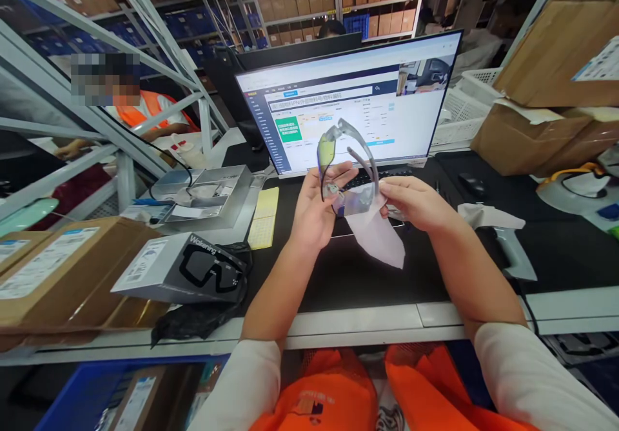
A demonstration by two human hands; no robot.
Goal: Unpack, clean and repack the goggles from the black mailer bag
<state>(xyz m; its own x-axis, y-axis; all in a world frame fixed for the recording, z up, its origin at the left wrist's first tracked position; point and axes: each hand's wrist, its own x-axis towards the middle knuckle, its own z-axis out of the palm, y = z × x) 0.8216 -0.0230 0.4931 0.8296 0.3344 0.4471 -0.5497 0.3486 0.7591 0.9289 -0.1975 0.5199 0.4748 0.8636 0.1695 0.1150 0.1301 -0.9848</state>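
Observation:
My left hand [313, 215] is closed around the near side of a pair of sport glasses [327, 151], held up in front of the monitor. One yellowish lens and the grey temple arms show; the rest of the frame is partly behind my fingers. My right hand [411, 200] pinches one temple arm near its end. A thin, whitish translucent sheet [380, 240] hangs down below the right fingertips; whether it is cloth or plastic I cannot tell. Left of my arms, a grey box [203, 266] printed with goggles and "Wakening" lies on the desk.
Behind the hands stands a lit monitor [290, 99]. Brown cartons [62, 270] and an open grey box [220, 195] are at left. A yellow label sheet [264, 218], a mouse [471, 184], a handheld scanner [515, 253] and stacked cartons [561, 50] surround the work area. Another person sits beyond the frame at left.

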